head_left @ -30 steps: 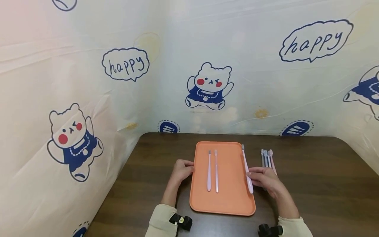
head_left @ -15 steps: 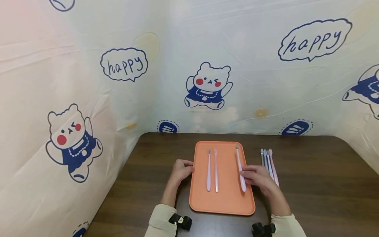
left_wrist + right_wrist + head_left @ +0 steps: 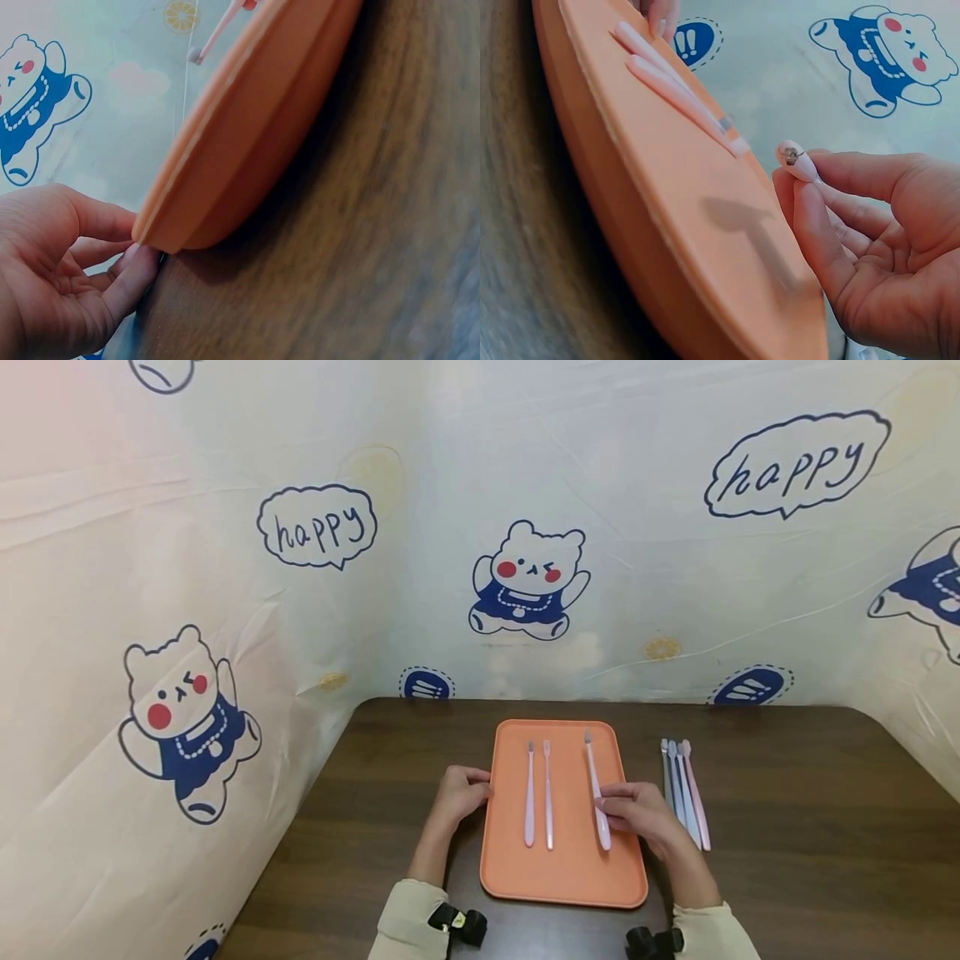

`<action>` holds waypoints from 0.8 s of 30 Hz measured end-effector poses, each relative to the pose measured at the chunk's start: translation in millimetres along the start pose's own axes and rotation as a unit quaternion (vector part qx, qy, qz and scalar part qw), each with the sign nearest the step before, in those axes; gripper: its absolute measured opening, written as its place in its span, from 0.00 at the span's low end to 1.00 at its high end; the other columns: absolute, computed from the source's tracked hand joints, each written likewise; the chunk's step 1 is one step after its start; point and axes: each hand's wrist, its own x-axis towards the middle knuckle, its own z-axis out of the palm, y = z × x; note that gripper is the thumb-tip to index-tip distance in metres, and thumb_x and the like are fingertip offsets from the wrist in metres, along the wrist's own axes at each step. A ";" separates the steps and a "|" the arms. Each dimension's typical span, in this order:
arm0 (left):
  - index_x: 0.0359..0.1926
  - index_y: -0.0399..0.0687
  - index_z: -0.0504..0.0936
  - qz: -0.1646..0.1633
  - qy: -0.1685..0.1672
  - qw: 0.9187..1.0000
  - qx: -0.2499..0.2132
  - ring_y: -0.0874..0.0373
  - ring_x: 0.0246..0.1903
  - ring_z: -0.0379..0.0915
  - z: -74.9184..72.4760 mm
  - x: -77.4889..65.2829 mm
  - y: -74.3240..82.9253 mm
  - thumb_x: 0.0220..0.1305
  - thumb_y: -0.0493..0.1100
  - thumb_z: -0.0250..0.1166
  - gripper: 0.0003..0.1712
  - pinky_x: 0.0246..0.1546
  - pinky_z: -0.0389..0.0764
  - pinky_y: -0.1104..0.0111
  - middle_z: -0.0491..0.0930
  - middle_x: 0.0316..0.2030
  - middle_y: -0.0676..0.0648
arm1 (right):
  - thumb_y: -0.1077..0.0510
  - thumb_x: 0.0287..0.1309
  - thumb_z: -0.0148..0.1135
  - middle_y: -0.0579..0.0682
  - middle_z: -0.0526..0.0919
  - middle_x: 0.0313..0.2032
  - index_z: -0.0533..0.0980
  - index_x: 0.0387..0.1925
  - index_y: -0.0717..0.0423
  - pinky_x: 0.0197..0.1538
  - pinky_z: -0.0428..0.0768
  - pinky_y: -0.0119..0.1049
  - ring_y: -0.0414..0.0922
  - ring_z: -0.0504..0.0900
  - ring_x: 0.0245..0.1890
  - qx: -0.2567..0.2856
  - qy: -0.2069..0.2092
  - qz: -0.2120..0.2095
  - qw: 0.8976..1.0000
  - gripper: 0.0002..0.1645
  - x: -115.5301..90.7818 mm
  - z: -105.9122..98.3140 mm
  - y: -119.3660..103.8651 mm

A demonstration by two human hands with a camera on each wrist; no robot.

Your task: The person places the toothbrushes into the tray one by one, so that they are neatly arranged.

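An orange tray [image 3: 562, 877] lies on the table, with two pale pink toothbrushes, the left one [image 3: 529, 802] and the right one [image 3: 548, 802], side by side on it. My right hand [image 3: 645, 814] pinches a third pale pink toothbrush [image 3: 592, 768] by its handle over the tray's right half. In the right wrist view the handle end [image 3: 796, 160] shows between thumb and forefinger, apart from the tray, its shadow below. My left hand [image 3: 459, 793] pinches the tray's left rim; in the left wrist view thumb and fingers [image 3: 105, 225] meet at that rim.
Right of the tray, several toothbrushes [image 3: 684, 793], bluish and pink, lie close together on the dark wooden table [image 3: 810, 827]. A pale printed sheet [image 3: 645, 568] hangs behind and to the left of the table.
My right hand has moved left with the toothbrush, from the tray's right edge to over its right half. My left hand stays at the rim.
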 end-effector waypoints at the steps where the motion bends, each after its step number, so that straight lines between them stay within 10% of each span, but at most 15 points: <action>1: 0.44 0.26 0.86 0.000 -0.001 1.000 -0.001 0.57 0.34 0.82 0.3 0.0 -0.2 0.54 0.28 0.63 0.16 0.37 0.88 0.64 0.86 0.42 0.31 | 0.60 0.65 0.64 0.56 0.87 0.44 0.75 0.59 0.74 0.39 0.87 0.31 0.38 0.83 0.36 -0.003 0.000 0.001 1.000 0.26 0.0 1.2 -0.1; 24: 0.45 0.26 0.86 0.004 -0.004 1.000 0.002 0.54 0.36 0.84 -1.9 -1.9 -0.5 0.54 0.28 0.63 0.17 0.39 0.88 0.62 0.86 0.43 0.31 | 0.64 0.63 0.66 0.56 0.88 0.41 0.76 0.55 0.76 0.37 0.86 0.31 0.38 0.84 0.34 0.005 0.003 -0.003 1.000 0.23 9.8 22.8 -6.9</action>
